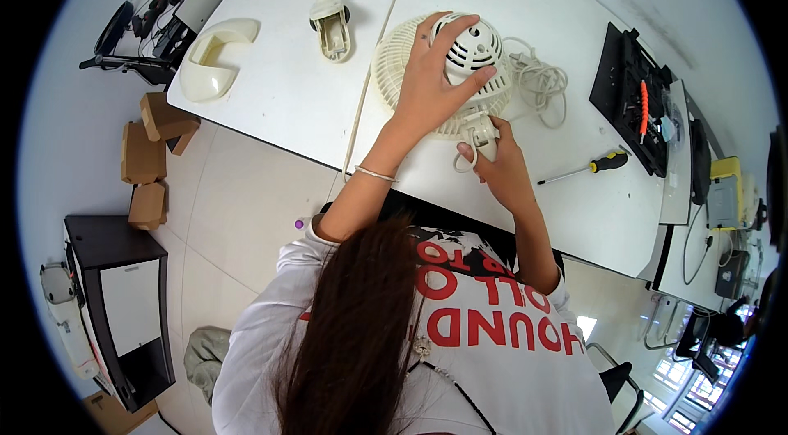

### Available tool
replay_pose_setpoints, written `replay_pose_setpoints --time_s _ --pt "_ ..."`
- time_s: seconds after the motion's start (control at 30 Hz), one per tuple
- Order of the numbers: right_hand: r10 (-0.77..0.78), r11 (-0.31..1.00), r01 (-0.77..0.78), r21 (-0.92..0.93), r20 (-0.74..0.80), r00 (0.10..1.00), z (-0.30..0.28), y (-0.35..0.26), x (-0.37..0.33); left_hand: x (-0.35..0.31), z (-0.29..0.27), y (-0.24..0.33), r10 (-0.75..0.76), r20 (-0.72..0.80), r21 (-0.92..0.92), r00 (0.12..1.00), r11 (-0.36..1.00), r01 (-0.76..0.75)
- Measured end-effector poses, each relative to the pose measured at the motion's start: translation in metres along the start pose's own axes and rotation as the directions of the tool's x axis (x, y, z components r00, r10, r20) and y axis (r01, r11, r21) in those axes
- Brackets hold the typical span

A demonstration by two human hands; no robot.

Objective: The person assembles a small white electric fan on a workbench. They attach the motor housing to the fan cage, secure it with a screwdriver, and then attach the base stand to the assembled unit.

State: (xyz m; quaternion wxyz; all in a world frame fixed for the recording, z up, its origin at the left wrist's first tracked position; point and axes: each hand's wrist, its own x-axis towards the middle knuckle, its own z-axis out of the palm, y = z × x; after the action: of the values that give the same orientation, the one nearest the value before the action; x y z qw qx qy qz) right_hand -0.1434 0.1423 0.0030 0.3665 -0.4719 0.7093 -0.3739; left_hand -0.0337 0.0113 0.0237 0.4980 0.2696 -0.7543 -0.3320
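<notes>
Nearest the body, the right hand (pixel 502 162) was closed, thumb against fingers, on the neck joint (pixel 481 130) of a cream fan, while a short loop of cable (pixel 456 162) bent out beside the thumb; whether the fingers pinched that cable too, I could not tell. Just beyond, at 11 o'clock from the right hand, the left hand (pixel 439 78) was spread over the round, slotted motor housing (pixel 474 48), clasping it between thumb and fingers. The fan lay with its grille (pixel 392 66) down on the white table (pixel 287 98) and its housing uppermost. The step in hand looked like steadying the fan while working at its neck; the next move seemed to call for a firm left hold and careful right fingers, with the cable kept free of the joint. From the fan, a yellow-and-black screwdriver (pixel 595 165) lay at 4 o'clock, well within reach; a bundled cord (pixel 540 84) lay close by at 3. Farther off at 3 was an open black toolbox (pixel 610 74), at 9 a curved cream cover (pixel 195 67), and at 10 a hollow cream stand part (pixel 328 4).
</notes>
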Motion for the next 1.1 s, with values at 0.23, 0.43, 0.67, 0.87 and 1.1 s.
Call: replay_pose_setpoints --time_s 0.23,0.43,0.67,0.87,1.1 --pt "0.037 0.979 -0.037 0.202 0.005 0.999 0.000 0.005 0.002 0.002 0.001 0.001 -0.031 0.005 -0.043 1.000 0.999 0.031" --pt "0.041 0.971 -0.017 0.238 -0.095 0.995 0.000 -0.005 -0.001 0.003 0.003 0.000 0.001 -0.032 0.004 0.999 1.000 0.000" --pt "0.032 0.682 -0.174 0.710 0.209 0.977 -0.014 0.010 0.005 0.004 0.000 -0.001 -0.035 -0.016 -0.106 0.999 0.994 0.033" --pt "0.040 0.883 -0.055 0.466 0.043 0.998 -0.004 0.004 0.000 0.001 0.003 0.003 -0.015 -0.013 -0.040 1.000 0.999 0.014" --pt "0.010 0.874 -0.021 0.486 0.024 1.000 -0.002 0.009 0.001 0.002 0.002 0.001 0.013 -0.020 -0.007 1.000 1.000 -0.013"
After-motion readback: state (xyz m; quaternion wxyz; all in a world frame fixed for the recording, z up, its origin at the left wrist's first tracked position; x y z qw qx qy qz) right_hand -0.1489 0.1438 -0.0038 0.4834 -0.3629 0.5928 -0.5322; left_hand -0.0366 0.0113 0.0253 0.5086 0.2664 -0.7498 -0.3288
